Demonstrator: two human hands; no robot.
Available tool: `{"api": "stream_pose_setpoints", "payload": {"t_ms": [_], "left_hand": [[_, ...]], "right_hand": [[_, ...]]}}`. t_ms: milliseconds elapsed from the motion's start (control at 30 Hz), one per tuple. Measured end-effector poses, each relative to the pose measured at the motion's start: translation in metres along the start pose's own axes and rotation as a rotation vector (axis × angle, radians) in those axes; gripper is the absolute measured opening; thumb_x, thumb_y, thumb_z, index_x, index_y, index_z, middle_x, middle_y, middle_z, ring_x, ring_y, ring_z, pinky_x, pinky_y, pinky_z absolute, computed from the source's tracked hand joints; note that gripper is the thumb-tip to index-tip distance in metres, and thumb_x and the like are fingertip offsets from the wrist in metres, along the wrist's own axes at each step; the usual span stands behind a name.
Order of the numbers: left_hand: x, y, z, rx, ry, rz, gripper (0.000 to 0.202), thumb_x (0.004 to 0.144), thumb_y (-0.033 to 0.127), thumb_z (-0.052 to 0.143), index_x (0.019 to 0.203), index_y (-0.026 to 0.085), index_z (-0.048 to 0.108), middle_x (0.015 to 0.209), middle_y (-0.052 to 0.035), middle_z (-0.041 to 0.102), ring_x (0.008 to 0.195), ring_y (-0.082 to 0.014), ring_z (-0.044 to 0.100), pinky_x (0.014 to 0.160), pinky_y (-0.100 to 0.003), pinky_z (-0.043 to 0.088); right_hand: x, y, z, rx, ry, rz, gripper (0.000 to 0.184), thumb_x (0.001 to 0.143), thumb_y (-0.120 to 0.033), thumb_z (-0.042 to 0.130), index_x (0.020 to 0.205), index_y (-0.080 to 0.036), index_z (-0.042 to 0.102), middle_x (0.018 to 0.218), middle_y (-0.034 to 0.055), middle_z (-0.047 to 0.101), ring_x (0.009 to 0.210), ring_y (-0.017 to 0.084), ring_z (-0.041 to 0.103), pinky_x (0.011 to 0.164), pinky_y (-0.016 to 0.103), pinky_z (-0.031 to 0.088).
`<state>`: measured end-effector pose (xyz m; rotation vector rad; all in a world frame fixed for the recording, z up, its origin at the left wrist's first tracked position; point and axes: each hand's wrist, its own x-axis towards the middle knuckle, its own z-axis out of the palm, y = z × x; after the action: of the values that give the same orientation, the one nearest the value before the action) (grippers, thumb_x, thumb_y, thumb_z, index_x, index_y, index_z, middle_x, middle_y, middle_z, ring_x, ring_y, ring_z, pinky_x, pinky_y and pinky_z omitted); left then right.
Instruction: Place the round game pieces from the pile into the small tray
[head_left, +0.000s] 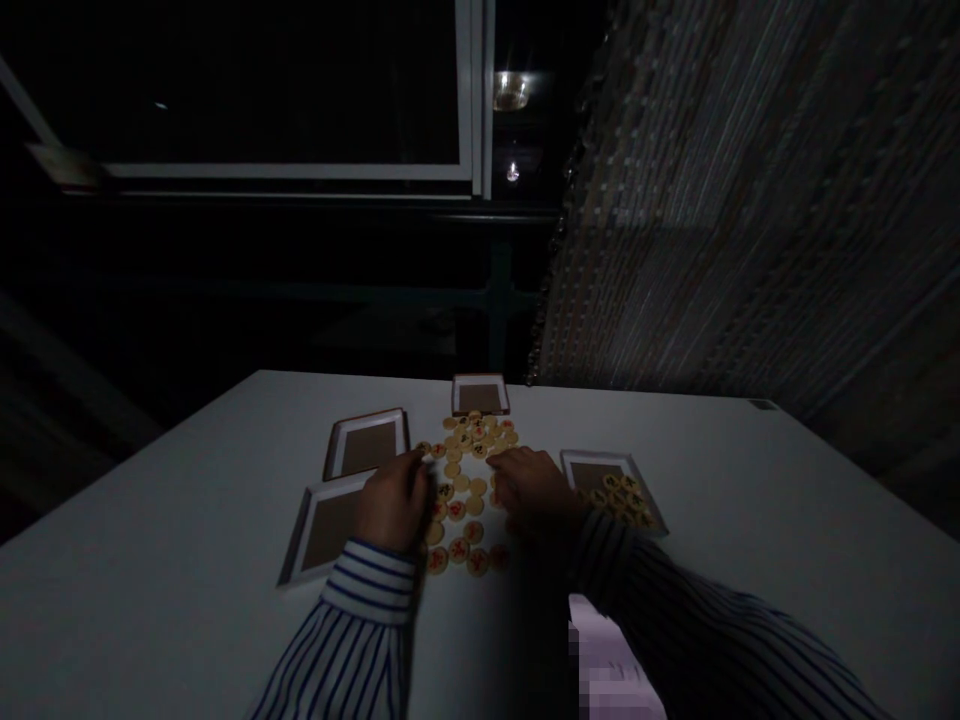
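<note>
Round wooden Chinese chess pieces [478, 487] lie loose between my hands, some with red characters, some with black, others plain side up. My left hand [394, 502] is curled at the left edge of the pieces, its fingertips beside a black-marked piece [424, 448]. On the opposite side, my right hand [538, 488] is bent over the pieces with its fingers closed inward. Whatever either hand may hold is hidden by the fingers and the dim light. A shallow tray [651, 490] at the right holds several black-marked pieces.
Two more shallow trays, a brown-rimmed one [330, 445] and a pale one [300, 540], stand left of the pieces. Another small tray [480, 379] sits at the far table edge. Behind the white table [187, 520] are a dark window [300, 172] and a bead curtain [675, 230].
</note>
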<state>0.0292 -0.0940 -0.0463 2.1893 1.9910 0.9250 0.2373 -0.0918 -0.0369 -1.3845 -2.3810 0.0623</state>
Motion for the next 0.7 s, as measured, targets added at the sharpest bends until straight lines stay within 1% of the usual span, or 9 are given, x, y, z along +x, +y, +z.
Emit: {"api": "stream_pose_setpoints", "payload": {"t_ms": [133, 200, 267, 367, 533, 700], "left_hand": [[0.001, -0.002, 0.002, 0.04, -0.022, 0.043, 0.03, 0.081, 0.026, 0.038, 0.102, 0.015, 0.057, 0.099, -0.0088, 0.064, 0.09, -0.0205, 0.059, 0.082, -0.032, 0.044], [0.001, -0.002, 0.003, 0.055, -0.027, 0.062, 0.029, 0.081, 0.025, 0.039, 0.1, 0.015, 0.058, 0.098, -0.0089, 0.064, 0.089, -0.0207, 0.058, 0.081, -0.032, 0.044], [0.001, -0.001, 0.003, 0.064, -0.02, 0.073, 0.027, 0.081, 0.024, 0.039, 0.098, 0.015, 0.058, 0.097, -0.0082, 0.064, 0.089, -0.0207, 0.057, 0.081, -0.032, 0.043], [0.001, -0.001, 0.002, 0.076, -0.016, 0.078, 0.027, 0.081, 0.023, 0.039, 0.099, 0.016, 0.058, 0.097, -0.0077, 0.063, 0.089, -0.0208, 0.057, 0.08, -0.033, 0.042], [0.001, 0.0, 0.003, 0.075, -0.011, 0.07, 0.026, 0.081, 0.023, 0.039, 0.098, 0.017, 0.058, 0.097, -0.0079, 0.063, 0.09, -0.0209, 0.056, 0.08, -0.033, 0.041], [0.001, 0.002, 0.002, 0.079, -0.032, 0.062, 0.025, 0.081, 0.023, 0.04, 0.098, 0.017, 0.058, 0.097, -0.0081, 0.063, 0.09, -0.0215, 0.056, 0.079, -0.033, 0.041]], "right_hand": [[0.005, 0.004, -0.007, -0.033, -0.001, 0.032, 0.029, 0.084, -0.021, 0.038, 0.106, -0.017, 0.056, 0.103, 0.0059, 0.061, 0.096, 0.016, 0.051, 0.081, 0.029, 0.034], [0.01, 0.006, -0.012, -0.082, -0.047, 0.033, 0.028, 0.084, -0.023, 0.037, 0.103, -0.018, 0.057, 0.1, 0.0058, 0.062, 0.093, 0.017, 0.052, 0.08, 0.03, 0.035], [0.017, 0.008, -0.015, -0.135, -0.106, 0.039, 0.026, 0.084, -0.025, 0.038, 0.096, -0.019, 0.06, 0.095, 0.0063, 0.062, 0.09, 0.018, 0.053, 0.078, 0.03, 0.035], [0.029, 0.008, -0.016, -0.187, -0.166, 0.039, 0.023, 0.082, -0.028, 0.04, 0.089, -0.018, 0.061, 0.095, 0.0076, 0.061, 0.091, 0.019, 0.052, 0.076, 0.03, 0.035], [0.049, 0.003, -0.01, -0.229, -0.215, 0.029, 0.027, 0.082, -0.033, 0.042, 0.093, -0.018, 0.06, 0.099, 0.0095, 0.059, 0.094, 0.021, 0.05, 0.077, 0.032, 0.035], [0.058, 0.0, -0.004, -0.261, -0.228, 0.041, 0.028, 0.081, -0.033, 0.043, 0.096, -0.018, 0.06, 0.103, 0.0114, 0.057, 0.097, 0.023, 0.049, 0.076, 0.034, 0.037]]}}
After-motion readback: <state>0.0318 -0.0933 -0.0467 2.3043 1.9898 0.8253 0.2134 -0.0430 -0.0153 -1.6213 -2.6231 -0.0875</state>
